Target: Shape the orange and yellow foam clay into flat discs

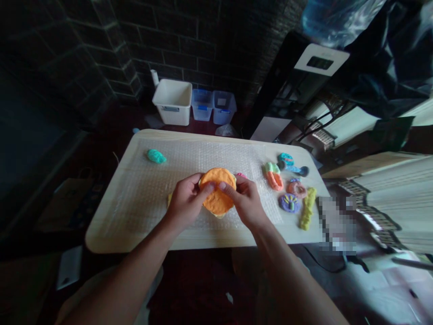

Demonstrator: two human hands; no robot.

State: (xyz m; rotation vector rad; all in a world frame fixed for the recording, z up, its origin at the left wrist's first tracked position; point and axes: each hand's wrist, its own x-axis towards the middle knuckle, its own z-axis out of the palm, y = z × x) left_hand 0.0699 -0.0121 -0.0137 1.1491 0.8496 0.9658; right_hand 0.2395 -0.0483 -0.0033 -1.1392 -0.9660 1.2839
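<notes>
Both hands hold a round, flat orange disc of soft modelling clay (218,198) above the table. A paler yellowish layer peeks out along its edge. My left hand (186,198) grips the left side, thumb pressed on the top face and fingers behind. On the other side, my right hand (248,201) does the same, its thumb close to the left one. The undersides of the fingers are hidden. Something pink (241,175) shows partly behind the right fingers, and a yellow piece (169,198) shows beside the left hand.
Bubble wrap (135,198) covers much of the wooden table (111,241). A teal clay lump (156,156) lies at far left. On the right are several clay pieces, including a yellow strip (307,208), a purple disc (289,203) and a blue-grey dumbbell shape (293,169). Bins (173,115) stand behind.
</notes>
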